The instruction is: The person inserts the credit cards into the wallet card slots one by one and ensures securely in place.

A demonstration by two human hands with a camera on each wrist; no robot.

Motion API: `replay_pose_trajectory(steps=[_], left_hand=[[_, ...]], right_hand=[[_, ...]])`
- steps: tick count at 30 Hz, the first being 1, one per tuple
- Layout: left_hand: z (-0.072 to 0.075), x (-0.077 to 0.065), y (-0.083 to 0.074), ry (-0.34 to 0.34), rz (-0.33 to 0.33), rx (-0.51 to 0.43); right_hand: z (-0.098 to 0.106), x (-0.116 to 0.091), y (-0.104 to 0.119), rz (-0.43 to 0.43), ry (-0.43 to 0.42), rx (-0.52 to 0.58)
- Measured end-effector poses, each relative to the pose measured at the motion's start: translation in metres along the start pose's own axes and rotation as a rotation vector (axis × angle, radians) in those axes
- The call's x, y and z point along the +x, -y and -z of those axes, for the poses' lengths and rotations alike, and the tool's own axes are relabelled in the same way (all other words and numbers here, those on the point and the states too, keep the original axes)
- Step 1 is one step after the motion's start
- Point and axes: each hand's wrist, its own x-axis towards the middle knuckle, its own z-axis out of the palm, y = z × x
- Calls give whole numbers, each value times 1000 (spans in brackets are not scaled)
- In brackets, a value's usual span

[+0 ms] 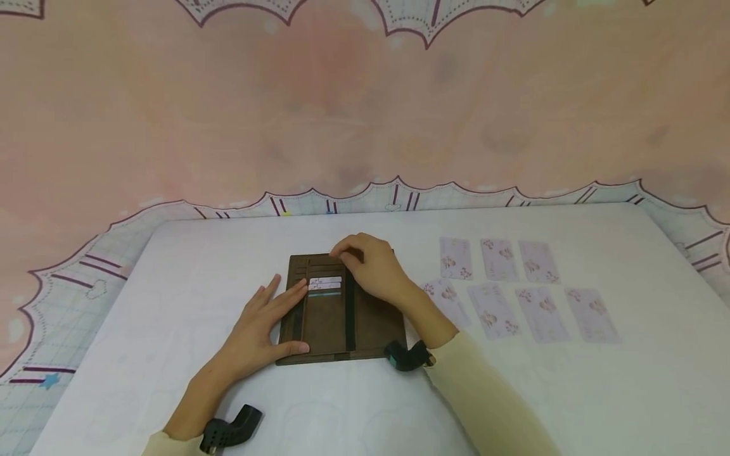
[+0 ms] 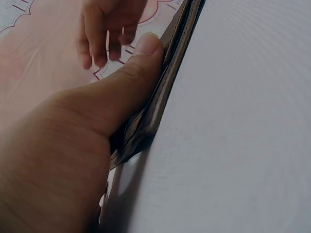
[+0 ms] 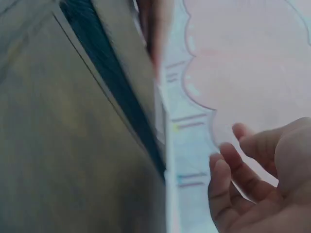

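Observation:
A brown wallet [image 1: 377, 320] lies open on the white table, a dark strap down its middle. Two pale cards [image 1: 325, 282] show in slots on its left half. My left hand [image 1: 251, 329] rests on the wallet's left side, fingers spread, the thumb [image 2: 129, 80] lying over the near edge in the left wrist view. Above the wallet's far edge hovers my right hand [image 1: 373, 269]. Its fingers bend loosely, and in the right wrist view nothing shows between the fingertips [image 3: 221, 170].
Several pale patterned cards [image 1: 499, 259] lie in two rows on the table [image 1: 644, 405] to the right of the wallet. Beneath my right forearm, one card [image 1: 447, 297] is partly covered. A patterned cloth [image 1: 342, 114] spreads behind the table.

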Motion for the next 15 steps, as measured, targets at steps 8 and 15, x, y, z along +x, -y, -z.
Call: replay_pose_trajectory(steps=[8,15], left_hand=[[1,-1,0,10,12,4],[0,0,-1,18,20,3]], right_hand=[[45,-23,-9,-10,4,-36],[85,-57,-32,-98,64,-53]])
